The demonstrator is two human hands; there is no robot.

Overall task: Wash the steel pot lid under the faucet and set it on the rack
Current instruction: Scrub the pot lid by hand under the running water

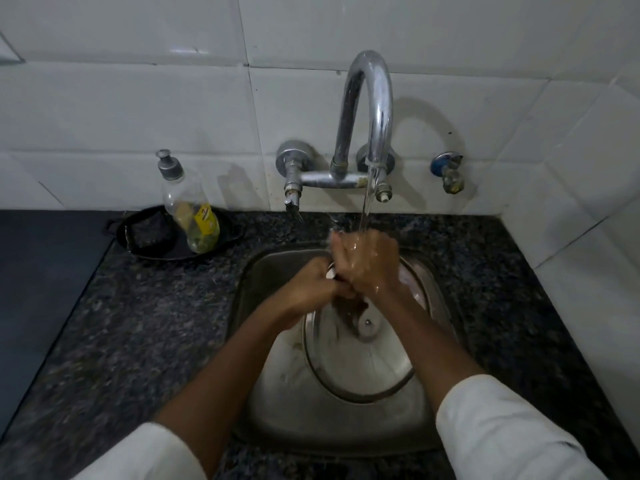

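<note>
The steel pot lid (360,362) lies tilted in the sink (277,393), its inner side up, with a small rivet at the centre. Both hands cover its upper part. My left hand (313,285) curls its fingers around the lid's upper left rim. My right hand (367,261) rests over the lid beside the left hand, back up and fingers bent; what it grips is hidden. Water runs from the curved chrome faucet (372,109) onto the back of my right hand. No rack is in view.
A dark speckled counter (149,323) surrounds the sink. At the back left a black dish (225,233) holds a soap bottle (190,209) and a dark scrub pad (149,230). A small blue tap (448,171) sticks out of the tiled wall at right.
</note>
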